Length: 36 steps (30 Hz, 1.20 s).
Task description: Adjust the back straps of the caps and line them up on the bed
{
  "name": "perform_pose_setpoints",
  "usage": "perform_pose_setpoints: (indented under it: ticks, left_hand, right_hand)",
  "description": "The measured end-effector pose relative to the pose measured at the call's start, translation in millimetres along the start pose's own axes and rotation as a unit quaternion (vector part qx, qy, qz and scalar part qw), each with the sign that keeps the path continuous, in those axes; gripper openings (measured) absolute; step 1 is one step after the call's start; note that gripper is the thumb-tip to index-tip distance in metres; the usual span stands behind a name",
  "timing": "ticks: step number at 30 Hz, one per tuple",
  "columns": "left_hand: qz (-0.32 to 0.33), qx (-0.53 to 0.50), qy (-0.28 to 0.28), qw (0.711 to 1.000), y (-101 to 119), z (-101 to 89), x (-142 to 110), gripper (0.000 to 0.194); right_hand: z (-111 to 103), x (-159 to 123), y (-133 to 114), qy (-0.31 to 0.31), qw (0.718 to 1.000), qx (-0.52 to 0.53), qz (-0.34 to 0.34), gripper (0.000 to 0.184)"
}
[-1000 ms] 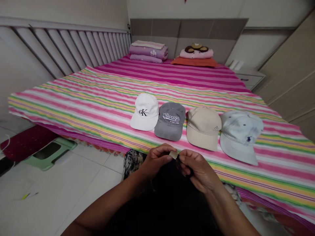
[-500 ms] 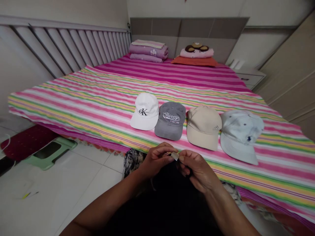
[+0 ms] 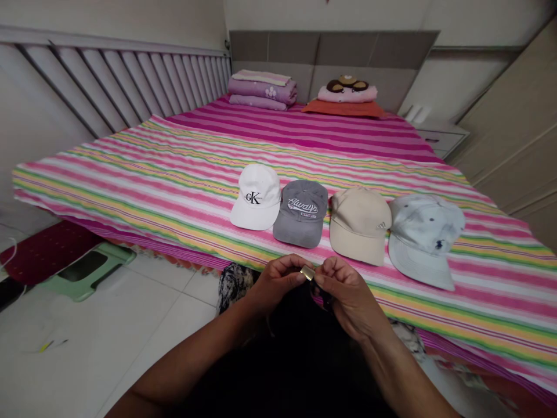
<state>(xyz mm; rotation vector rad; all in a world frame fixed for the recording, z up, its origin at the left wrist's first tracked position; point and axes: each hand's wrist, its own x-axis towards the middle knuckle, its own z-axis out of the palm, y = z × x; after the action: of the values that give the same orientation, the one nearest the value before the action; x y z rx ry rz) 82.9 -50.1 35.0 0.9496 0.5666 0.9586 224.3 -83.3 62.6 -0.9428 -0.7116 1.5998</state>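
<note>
Between my two hands is a small shiny metal buckle (image 3: 307,273) with a dark strap attached. My left hand (image 3: 278,281) pinches the buckle's left edge between thumb and finger. On the other side my right hand (image 3: 348,293) is closed on the dark strap (image 3: 321,297) beside the buckle. What the strap belongs to is lost against the black clothing below. Just beyond my hands lie a white cap (image 3: 256,200), a grey cap (image 3: 301,215), a beige cap (image 3: 360,226) and a pale blue cap (image 3: 425,239), side by side with brims facing me.
The caps rest on a striped sheet (image 3: 152,174) over a bed. Folded purple bedding (image 3: 263,92) and an orange pillow (image 3: 342,108) are at the headboard (image 3: 343,52). A green stool (image 3: 91,276) stands on the tiled floor, left. A white nightstand (image 3: 444,139) is far right.
The buckle has tilted and catches more light. My right fingers have lifted and shifted slightly, showing more of the strap below. The caps stay where they were.
</note>
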Motion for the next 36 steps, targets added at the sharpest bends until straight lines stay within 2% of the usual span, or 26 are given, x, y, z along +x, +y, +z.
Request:
perform_pose_setpoints:
  ticks: [6,11,15,17,21,27,31,36]
  left_hand:
    - [-0.032,-0.057,-0.022,0.998,-3.4,-2.2,-1.9,0.021]
    - [-0.052,-0.052,-0.02,0.997,-2.5,-0.7,-1.9,0.022]
    - [-0.047,-0.035,0.023,0.998,-0.9,2.8,-1.2,0.022]
    - [-0.041,-0.029,0.049,0.998,-1.4,3.6,-0.8,0.021]
    - [-0.045,-0.022,0.059,0.997,-3.9,2.6,-1.4,0.023]
    - [-0.038,-0.049,0.038,0.997,-9.4,0.6,-2.7,0.022]
    - [-0.051,-0.037,0.068,0.996,-11.8,-0.3,-0.9,0.017]
    - [-0.056,0.01,0.06,0.997,-10.5,-0.8,0.9,0.017]
  right_hand:
    - [-0.6,-0.1,1.0,0.024,0.997,-0.067,-0.041,0.03]
    - [1.2,-3.8,-4.2,0.017,0.985,-0.156,-0.067,0.027]
    - [-1.8,-3.9,-3.0,-0.006,0.969,-0.231,-0.087,0.023]
    - [-3.8,-3.4,-0.3,-0.006,0.941,-0.311,-0.13,0.021]
    - [-4.0,-4.2,2.9,0.024,0.844,-0.479,-0.239,0.016]
    - [0.6,-7.0,0.9,0.038,0.763,-0.568,-0.307,0.012]
    - [0.2,-6.8,2.0,0.04,0.739,-0.584,-0.334,0.012]
    - [-3.5,-5.5,2.8,0.028,0.726,-0.614,-0.31,0.009]
